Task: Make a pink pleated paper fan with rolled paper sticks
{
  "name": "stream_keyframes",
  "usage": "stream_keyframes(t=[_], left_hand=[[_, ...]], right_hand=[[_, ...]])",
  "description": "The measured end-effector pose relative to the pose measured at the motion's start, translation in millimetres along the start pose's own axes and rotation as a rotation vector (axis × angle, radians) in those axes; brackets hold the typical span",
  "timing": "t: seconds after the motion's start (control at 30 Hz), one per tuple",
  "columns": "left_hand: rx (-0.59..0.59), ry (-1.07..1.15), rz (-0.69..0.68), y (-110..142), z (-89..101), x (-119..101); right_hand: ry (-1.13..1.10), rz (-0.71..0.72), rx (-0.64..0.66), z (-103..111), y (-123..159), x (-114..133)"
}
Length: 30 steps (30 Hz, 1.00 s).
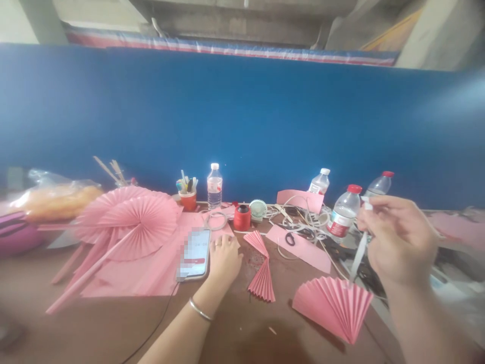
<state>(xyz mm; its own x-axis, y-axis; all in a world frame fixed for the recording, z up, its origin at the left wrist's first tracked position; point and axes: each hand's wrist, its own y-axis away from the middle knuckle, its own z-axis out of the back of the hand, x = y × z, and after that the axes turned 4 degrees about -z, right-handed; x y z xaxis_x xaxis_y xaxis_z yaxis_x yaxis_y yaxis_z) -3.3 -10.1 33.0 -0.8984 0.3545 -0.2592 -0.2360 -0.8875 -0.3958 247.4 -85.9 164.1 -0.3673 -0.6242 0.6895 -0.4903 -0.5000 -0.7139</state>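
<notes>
My left hand (223,259) rests on the brown table (242,333) with its fingers curled, right beside a phone (194,253) whose screen is lit. My right hand (399,237) is raised at the right, its fingers pinched on a thin white strip (359,255) that hangs down toward a half-open pink pleated paper fan (333,306). A smaller folded pink fan piece (261,270) lies between my hands. At the left, finished round pink paper fans (131,217) with stick handles lie on sheets of pink paper.
Several water bottles (343,212) stand at the back, with a red thread spool (241,217), a small green fan (258,208), an orange pen cup (188,198), tangled cords, scissors (290,238) and tape. A bagged item (53,199) sits far left. A blue panel rises behind.
</notes>
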Motion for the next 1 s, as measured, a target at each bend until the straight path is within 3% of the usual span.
stream_keyframes(t=[0.1, 0.2, 0.3, 0.4, 0.5, 0.63, 0.8, 1.0], left_hand=[[0.026, 0.287, -0.246, 4, 11.2, -29], [0.189, 0.539, -0.495, 4, 17.3, -69], [0.243, 0.660, -0.434, -4, 9.8, -99], [0.278, 0.760, -0.318, -16, -3.5, -111], [0.298, 0.786, -0.333, -21, -11.8, -111], [0.210, 0.762, -0.287, -18, -13.0, -108], [0.176, 0.911, -0.255, -18, -7.1, -110], [0.186, 0.839, -0.241, -16, -9.1, -106]], right_hand=[[-0.112, -0.053, 0.060, -4, -2, -3], [-0.152, -0.090, 0.124, -12, -5, -2], [-0.177, -0.117, 0.158, -22, -8, 1], [-0.212, -0.142, 0.180, -33, -11, 4], [-0.242, -0.158, 0.203, -44, -14, 6], [-0.227, -0.163, 0.255, -53, -19, 14], [-0.281, -0.152, 0.255, -56, -25, 27], [-0.295, -0.118, 0.258, -56, -31, 36]])
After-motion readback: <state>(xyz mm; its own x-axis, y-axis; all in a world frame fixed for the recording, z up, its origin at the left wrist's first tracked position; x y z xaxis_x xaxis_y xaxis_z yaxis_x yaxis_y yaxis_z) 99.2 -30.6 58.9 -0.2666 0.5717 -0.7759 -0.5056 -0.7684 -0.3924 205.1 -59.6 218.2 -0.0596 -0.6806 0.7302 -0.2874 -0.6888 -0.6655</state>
